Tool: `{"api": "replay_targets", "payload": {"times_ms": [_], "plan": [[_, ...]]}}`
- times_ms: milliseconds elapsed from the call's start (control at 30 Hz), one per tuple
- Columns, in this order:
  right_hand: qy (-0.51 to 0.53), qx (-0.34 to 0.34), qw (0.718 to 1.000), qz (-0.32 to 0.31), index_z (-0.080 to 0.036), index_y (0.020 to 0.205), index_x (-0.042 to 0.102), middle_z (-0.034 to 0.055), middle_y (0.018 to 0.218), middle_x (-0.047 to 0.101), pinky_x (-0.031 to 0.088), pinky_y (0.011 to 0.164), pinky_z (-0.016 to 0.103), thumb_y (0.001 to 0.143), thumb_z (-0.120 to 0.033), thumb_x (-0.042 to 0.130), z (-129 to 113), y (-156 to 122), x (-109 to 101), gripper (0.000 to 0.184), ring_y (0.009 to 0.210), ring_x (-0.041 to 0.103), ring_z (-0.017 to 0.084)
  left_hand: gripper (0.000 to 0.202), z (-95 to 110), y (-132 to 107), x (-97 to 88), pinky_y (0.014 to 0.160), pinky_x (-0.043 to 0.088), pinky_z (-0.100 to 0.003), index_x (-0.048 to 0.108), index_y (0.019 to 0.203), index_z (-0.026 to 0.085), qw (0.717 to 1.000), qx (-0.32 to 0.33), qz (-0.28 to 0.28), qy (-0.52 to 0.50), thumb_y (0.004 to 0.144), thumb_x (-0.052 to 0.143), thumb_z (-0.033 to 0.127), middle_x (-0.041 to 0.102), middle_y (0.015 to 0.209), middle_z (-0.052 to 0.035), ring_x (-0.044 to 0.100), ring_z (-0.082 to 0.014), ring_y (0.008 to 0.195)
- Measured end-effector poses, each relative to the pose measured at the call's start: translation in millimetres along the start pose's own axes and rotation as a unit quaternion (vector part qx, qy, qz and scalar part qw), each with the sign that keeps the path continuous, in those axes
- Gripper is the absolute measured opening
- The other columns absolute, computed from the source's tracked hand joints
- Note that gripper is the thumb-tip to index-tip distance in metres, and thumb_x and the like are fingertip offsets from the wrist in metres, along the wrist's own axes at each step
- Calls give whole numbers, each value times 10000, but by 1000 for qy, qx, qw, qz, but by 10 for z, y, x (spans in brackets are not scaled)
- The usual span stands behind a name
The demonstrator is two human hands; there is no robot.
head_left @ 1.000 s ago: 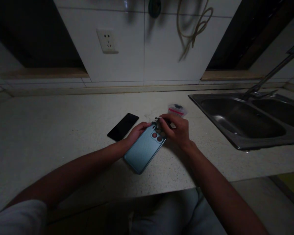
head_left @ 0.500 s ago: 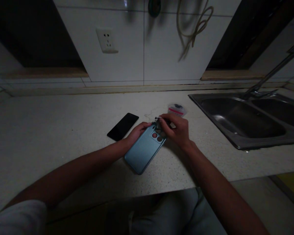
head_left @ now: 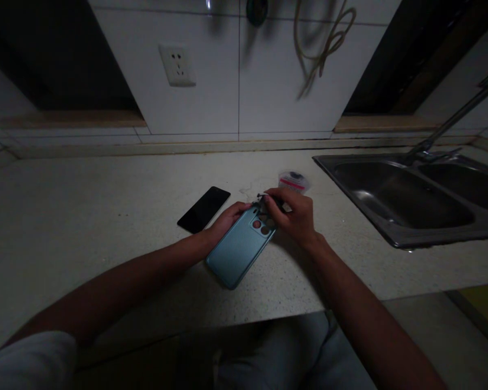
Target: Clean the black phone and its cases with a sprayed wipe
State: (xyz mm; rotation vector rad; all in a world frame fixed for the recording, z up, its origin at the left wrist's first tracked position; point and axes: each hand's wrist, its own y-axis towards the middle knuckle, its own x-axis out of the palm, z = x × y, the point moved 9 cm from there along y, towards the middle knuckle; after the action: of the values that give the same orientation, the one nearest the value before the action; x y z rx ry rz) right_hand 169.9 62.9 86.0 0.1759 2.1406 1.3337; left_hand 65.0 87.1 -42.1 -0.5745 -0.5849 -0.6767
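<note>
A teal phone case [head_left: 239, 252] with round camera cutouts is tilted above the counter, its back facing up. My left hand [head_left: 226, 219] grips it along the upper left edge, the thumb near the top corner. My right hand [head_left: 290, 212] is closed in a pinch at the case's top end, beside the camera cutouts. A small dark and whitish piece [head_left: 262, 196] shows at those fingertips, too small to name. Left of the case, a black phone [head_left: 204, 209] lies flat on the counter. Just behind my right hand is a clear zip bag [head_left: 293, 181] with a red strip.
The speckled counter [head_left: 73, 216] runs along a tiled wall with a power socket [head_left: 178, 66]. A double steel sink [head_left: 402, 197] with a tap [head_left: 427, 149] is set in at the right. A beige cord [head_left: 329, 49] hangs on the wall.
Hardly anything differs. Both hands keep their places on the phone case, and the view has shifted very slightly.
</note>
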Motion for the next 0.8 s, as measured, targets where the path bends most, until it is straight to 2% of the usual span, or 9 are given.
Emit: {"api": "replay_targets", "payload": {"times_ms": [200, 500, 800], "plan": [[6, -10, 1000, 5, -186, 901, 709, 28, 780, 763, 520, 586, 257, 934, -219, 607, -25, 1, -9, 113, 624, 674, 134, 327, -18, -10, -25, 544, 473, -267, 679, 828, 111, 999, -13, 27, -23, 869, 560, 413, 685, 650, -54, 632, -161, 527], [13, -4, 1000, 1, -193, 901, 717, 25, 767, 756, 514, 589, 266, 932, -226, 602, -8, 5, -1, 124, 612, 661, 136, 317, 5, -5, -8, 535, 475, -268, 678, 838, 123, 1000, -3, 14, -1, 873, 550, 410, 688, 637, -65, 623, -166, 512], [17, 3, 1000, -8, -189, 894, 714, 26, 765, 753, 501, 580, 261, 934, -236, 596, -4, 8, 11, 133, 603, 648, 131, 305, -15, 16, -81, 539, 494, -277, 677, 842, 124, 999, -5, 38, -11, 871, 549, 400, 691, 644, -67, 634, -175, 512]]}}
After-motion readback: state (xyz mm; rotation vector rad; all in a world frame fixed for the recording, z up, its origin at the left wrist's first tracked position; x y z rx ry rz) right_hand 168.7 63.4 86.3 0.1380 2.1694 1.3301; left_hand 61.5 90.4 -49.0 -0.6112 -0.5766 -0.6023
